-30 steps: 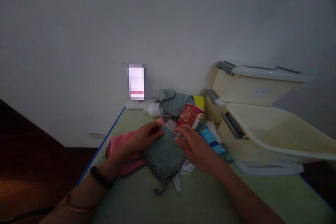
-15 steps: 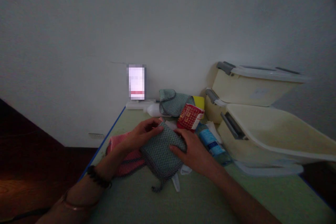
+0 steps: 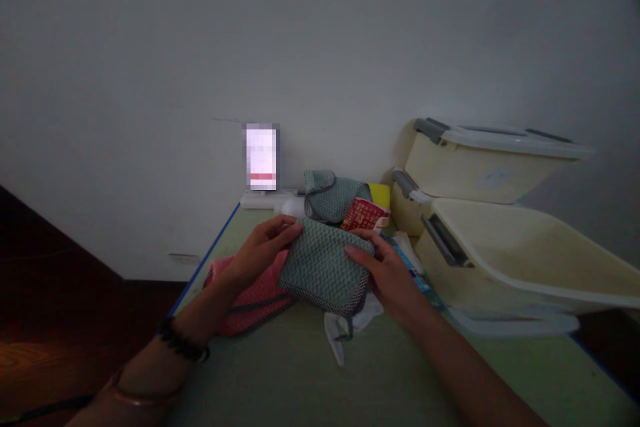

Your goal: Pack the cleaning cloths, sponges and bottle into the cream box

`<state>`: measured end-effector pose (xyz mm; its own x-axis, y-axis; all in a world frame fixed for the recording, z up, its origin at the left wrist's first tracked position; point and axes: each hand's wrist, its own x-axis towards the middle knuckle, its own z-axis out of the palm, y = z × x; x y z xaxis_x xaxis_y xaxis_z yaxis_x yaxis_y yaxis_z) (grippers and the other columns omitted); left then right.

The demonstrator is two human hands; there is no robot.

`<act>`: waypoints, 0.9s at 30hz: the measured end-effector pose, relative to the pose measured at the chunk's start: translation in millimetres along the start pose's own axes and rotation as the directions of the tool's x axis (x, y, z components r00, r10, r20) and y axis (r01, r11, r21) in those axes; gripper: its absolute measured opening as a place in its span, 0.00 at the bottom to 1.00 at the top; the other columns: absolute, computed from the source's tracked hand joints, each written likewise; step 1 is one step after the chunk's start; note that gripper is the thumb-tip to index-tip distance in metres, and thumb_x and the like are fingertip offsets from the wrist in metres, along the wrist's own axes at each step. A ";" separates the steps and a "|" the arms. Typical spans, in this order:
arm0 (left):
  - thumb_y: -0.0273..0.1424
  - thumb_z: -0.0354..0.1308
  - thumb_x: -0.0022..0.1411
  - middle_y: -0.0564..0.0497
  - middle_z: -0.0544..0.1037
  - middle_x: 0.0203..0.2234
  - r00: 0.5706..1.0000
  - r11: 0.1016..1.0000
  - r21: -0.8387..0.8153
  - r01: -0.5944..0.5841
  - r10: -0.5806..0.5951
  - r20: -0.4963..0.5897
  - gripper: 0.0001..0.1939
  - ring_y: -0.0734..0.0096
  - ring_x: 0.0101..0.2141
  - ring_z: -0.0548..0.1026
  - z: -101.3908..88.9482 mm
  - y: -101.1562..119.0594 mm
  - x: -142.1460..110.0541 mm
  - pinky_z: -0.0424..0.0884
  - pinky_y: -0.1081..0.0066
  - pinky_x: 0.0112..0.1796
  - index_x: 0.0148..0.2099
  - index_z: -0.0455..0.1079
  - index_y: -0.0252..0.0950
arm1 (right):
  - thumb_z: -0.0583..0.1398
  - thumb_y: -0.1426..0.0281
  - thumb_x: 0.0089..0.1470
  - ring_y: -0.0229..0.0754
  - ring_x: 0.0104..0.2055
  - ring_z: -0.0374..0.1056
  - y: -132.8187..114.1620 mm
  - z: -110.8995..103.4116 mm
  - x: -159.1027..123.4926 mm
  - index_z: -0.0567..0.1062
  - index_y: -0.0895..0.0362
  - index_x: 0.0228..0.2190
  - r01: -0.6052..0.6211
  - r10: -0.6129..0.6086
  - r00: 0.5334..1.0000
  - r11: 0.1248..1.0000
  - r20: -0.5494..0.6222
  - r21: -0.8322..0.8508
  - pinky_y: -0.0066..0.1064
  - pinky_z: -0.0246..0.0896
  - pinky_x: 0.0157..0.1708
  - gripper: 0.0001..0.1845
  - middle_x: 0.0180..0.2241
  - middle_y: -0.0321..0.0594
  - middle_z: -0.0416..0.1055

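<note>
A folded grey-green cleaning cloth (image 3: 325, 267) with a dark checked edge hangs between my two hands, raised a little over the table. My left hand (image 3: 267, 243) pinches its upper left corner between thumb and fingers. On the other side, my right hand (image 3: 387, 270) grips the right edge, thumb in front and fingers behind. Under my left wrist lies a folded pink cloth (image 3: 257, 300) with dark edging. Something thin and white (image 3: 335, 340) shows below the held cloth, partly hidden by it.
Behind the hands are another grey-green cloth (image 3: 335, 197), a red packet (image 3: 365, 215), a yellow item (image 3: 380, 195) and a white rounded object (image 3: 291, 207). A blue-labelled bottle (image 3: 413, 270) lies beside an open cream bin (image 3: 500, 267). A lidded bin (image 3: 480, 170) and a lit screen (image 3: 261, 157) stand by the wall.
Both hands have lifted the grey-green cloth slightly and turned it, so its top edge is now nearly level. My right hand has shifted right, covering more of the bottle.
</note>
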<state>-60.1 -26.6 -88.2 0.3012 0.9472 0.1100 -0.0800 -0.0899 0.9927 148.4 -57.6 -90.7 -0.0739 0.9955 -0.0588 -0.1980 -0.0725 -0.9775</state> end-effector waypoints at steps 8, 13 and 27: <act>0.45 0.51 0.60 0.43 0.77 0.36 0.927 0.917 -0.237 0.321 -0.253 0.276 0.21 0.62 0.38 0.74 11.4 0.5 -3.5 0.66 0.62 0.44 0.43 0.72 0.33 | 0.65 0.66 0.41 0.38 0.30 0.70 -0.6 0.3 2.5 0.72 0.58 0.34 -0.195 0.194 0.981 0.972 0.021 0.130 0.31 0.62 0.34 0.16 0.29 0.36 0.74; 0.42 0.56 0.57 0.42 0.77 0.39 0.958 0.943 -0.177 0.282 -0.267 0.104 0.20 0.61 0.40 0.74 9.7 -6.7 -0.8 0.66 0.64 0.45 0.42 0.74 0.31 | 0.63 0.63 0.44 0.38 0.31 0.68 7.4 -2.6 6.4 0.65 0.55 0.34 -0.050 0.046 0.995 0.998 -0.084 -0.045 0.32 0.63 0.33 0.16 0.31 0.35 0.71; 0.36 0.63 0.48 0.42 0.80 0.34 0.928 0.927 -0.127 0.352 -0.363 -0.079 0.15 0.61 0.34 0.75 -3.9 -24.6 8.4 0.68 0.64 0.38 0.36 0.75 0.29 | 0.63 0.63 0.47 0.48 0.51 0.56 0.4 -3.1 -12.9 0.73 0.53 0.38 0.650 -0.323 0.745 0.150 0.584 -0.745 0.43 0.53 0.51 0.15 0.48 0.43 0.63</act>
<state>-59.3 -15.3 -111.9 0.2333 0.9364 -0.2622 -0.0891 0.2890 0.9532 152.3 -70.2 -91.0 -0.5619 0.7293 0.3905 0.6506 0.6811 -0.3360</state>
